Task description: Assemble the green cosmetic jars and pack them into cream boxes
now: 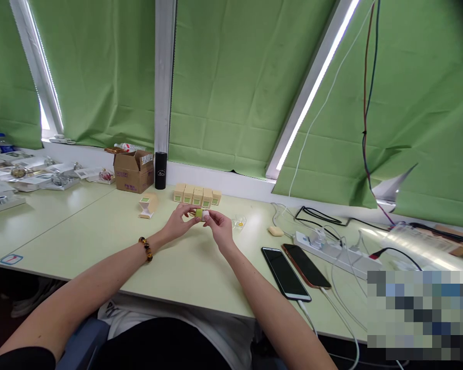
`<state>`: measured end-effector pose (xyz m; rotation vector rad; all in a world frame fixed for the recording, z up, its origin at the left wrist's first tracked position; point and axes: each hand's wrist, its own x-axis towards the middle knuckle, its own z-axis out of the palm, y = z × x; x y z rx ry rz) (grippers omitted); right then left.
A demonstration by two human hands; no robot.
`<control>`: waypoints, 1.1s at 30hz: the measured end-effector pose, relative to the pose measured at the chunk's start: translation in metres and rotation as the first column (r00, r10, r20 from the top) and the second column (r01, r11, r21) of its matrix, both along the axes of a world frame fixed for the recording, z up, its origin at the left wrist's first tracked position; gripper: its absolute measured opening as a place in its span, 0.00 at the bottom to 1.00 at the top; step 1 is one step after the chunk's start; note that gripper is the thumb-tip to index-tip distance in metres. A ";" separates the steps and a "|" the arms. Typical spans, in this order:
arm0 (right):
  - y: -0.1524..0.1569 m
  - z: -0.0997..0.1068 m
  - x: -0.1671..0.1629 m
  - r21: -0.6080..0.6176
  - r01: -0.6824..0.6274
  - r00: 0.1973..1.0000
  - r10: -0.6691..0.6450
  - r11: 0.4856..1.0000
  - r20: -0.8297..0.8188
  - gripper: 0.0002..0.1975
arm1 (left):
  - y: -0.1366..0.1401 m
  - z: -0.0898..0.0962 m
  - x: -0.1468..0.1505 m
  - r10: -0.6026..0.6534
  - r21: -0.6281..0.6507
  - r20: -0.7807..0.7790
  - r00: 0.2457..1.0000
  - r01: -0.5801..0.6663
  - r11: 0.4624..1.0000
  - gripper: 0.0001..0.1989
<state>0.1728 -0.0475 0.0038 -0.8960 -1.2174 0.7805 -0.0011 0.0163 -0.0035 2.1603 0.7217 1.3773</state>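
Above the middle of the table, my left hand pinches a small green piece between thumb and fingers. Right against it, a small white piece is gripped by my right hand. Whether the two pieces are joined is too small to tell. Behind my hands stands a row of several small cream-coloured boxes with green labels. Left of them, another small box looks open at one end. Just right of my right hand lies a small clear item with a yellow spot.
Two phones, one white-edged and one in an orange case, lie at right on charging cables. Behind them are a power strip and a pale yellow block. A cardboard box and a black bottle stand at back left.
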 end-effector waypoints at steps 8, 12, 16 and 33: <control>0.004 -0.005 0.000 -0.003 -0.006 0.999 0.006 1.000 -0.035 0.22 | -0.005 -0.004 0.003 0.049 0.205 -0.077 0.996 -0.032 0.978 0.25; 0.004 -0.007 -0.004 -0.021 -0.025 0.997 0.023 0.999 -0.072 0.25 | -0.005 -0.005 0.005 0.064 0.289 -0.080 0.995 -0.038 0.956 0.26; 0.003 -0.008 -0.008 -0.015 -0.051 0.994 0.050 0.999 -0.093 0.27 | -0.005 -0.005 0.005 -0.012 0.272 -0.072 0.997 0.031 0.962 0.27; 0.001 -0.006 -0.012 0.004 -0.053 0.992 0.053 0.999 -0.114 0.23 | -0.013 0.000 0.001 0.081 0.446 -0.214 0.973 0.023 0.895 0.28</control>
